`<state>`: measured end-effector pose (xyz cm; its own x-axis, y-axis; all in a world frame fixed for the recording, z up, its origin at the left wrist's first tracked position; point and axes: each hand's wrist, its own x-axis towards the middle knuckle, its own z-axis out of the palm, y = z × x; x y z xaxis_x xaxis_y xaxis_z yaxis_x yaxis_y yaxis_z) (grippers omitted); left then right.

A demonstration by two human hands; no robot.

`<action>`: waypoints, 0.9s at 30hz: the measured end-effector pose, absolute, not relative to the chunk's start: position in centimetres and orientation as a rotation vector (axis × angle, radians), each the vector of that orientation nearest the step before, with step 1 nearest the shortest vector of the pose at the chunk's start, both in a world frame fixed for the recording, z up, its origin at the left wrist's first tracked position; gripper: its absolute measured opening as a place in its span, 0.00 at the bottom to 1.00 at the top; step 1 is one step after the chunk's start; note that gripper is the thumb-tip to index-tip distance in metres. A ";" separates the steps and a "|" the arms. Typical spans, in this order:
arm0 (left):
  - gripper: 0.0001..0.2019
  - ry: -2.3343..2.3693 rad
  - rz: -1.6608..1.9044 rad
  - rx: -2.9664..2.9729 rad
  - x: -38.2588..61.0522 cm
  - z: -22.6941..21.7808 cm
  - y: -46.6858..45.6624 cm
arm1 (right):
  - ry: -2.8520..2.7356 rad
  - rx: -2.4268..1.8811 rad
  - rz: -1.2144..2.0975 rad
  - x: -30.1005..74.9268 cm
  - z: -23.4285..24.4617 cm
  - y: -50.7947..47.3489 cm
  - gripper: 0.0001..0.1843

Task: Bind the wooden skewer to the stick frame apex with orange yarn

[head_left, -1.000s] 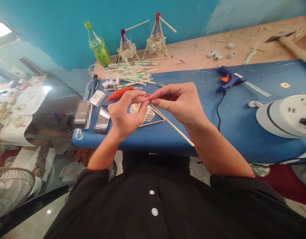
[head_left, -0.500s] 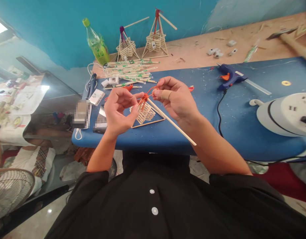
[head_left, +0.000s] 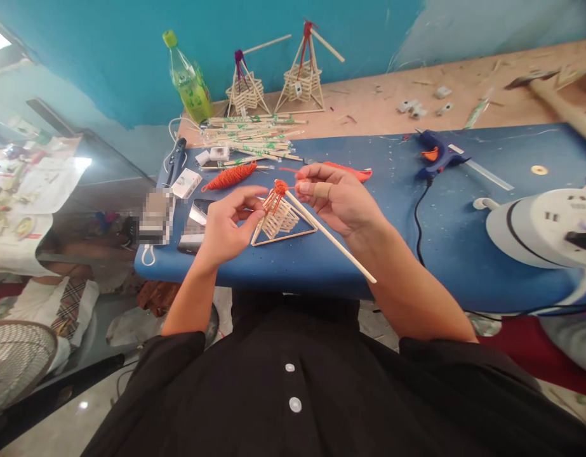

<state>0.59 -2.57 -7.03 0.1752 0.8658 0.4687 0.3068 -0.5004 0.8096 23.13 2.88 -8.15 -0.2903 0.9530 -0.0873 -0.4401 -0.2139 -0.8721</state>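
Below my hands stands a small pyramid-shaped model of wooden sticks, its apex bound with orange cord. One long stick slants from the apex toward the table's front edge. My left hand is at the model's left side, thumb and fingers closed on an upper stick just under the binding. With thumb and index finger, my right hand pinches the loose cord end to the right of the apex. Behind my left hand lies a wound bundle of orange cord.
Wrapped chopsticks lie in a pile behind, near a green bottle. Two similar models stand by the wall. A glue gun and white power socket tower are on the right; a phone lies left.
My left hand has moved off the apex, down and left, uncovering the binding and the cord bundle. My right hand still pinches the cord and has shifted slightly.
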 end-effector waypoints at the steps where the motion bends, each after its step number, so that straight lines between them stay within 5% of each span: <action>1: 0.08 1.109 1.288 1.968 0.5 -6.6 -2.6 | -0.918 -0.815 1.738 23.2 -8.1 2.9 0.16; 10: 0.03 0.800 1.413 2.020 0.1 -7.2 -1.0 | -0.833 -0.699 1.845 22.8 -7.1 2.6 0.12; 20: 0.06 0.563 1.400 1.643 1.5 -8.5 -0.4 | -1.072 -0.562 1.766 22.3 -6.3 3.0 0.28; 27: 0.07 0.556 1.330 1.539 1.6 -8.0 -0.4 | -1.185 -0.665 1.736 22.0 -5.2 2.2 0.23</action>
<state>1.64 -0.38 -7.96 0.2933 0.8327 0.4696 -0.2505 -0.4071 0.8784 21.96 2.25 -5.16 -0.4475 0.8926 0.0545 -0.3763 -0.1327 -0.9170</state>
